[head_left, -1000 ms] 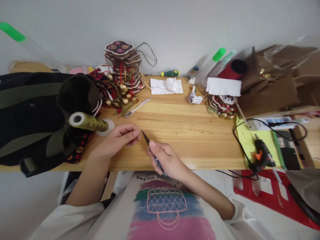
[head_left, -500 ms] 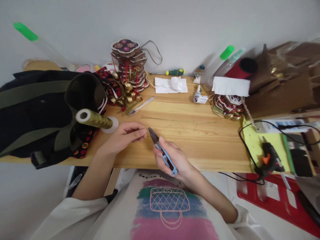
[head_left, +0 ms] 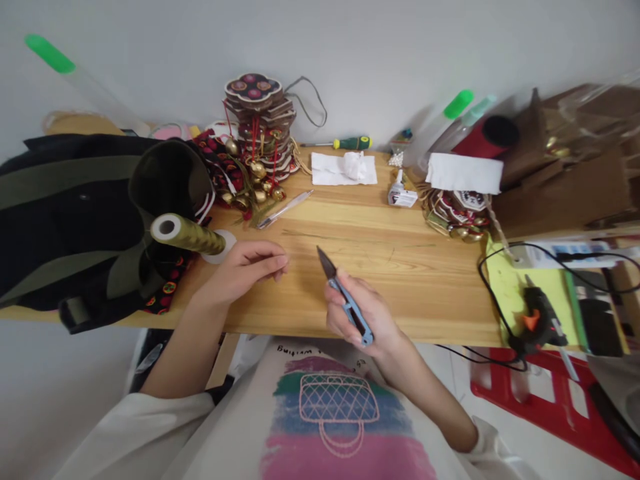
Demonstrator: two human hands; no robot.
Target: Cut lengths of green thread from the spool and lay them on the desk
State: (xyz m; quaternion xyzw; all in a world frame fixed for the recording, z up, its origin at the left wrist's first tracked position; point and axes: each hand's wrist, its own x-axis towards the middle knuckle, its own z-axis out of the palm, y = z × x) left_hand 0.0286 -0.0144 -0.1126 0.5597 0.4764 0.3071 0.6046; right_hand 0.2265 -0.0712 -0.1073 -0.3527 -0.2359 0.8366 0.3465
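Note:
My right hand [head_left: 361,310] is wrapped round a pair of blue-handled thread snips [head_left: 350,303]. Their dark pointed blades angle up and left over the table. Apart from them, to the left, my left hand [head_left: 255,265] is closed in a pinch over the wood. Whatever its fingers hold, if anything, is too small to make out. Just behind that hand, a spool of olive-gold thread [head_left: 193,237] leans towards the bag. Thin loose threads [head_left: 330,237] lie on the tabletop beyond both hands.
A dark bag [head_left: 75,220] covers the table's left. Behind stand stacked ornaments with bells [head_left: 260,123], a pen [head_left: 285,209], tissue paper [head_left: 330,169], a screwdriver [head_left: 355,143] and a small glue bottle [head_left: 401,193]. At right are a glue gun [head_left: 543,317] with its cable and cardboard boxes [head_left: 565,187].
My right hand has moved right with the snips, away from my left hand. The left hand has shifted slightly left, its fingers still pinched.

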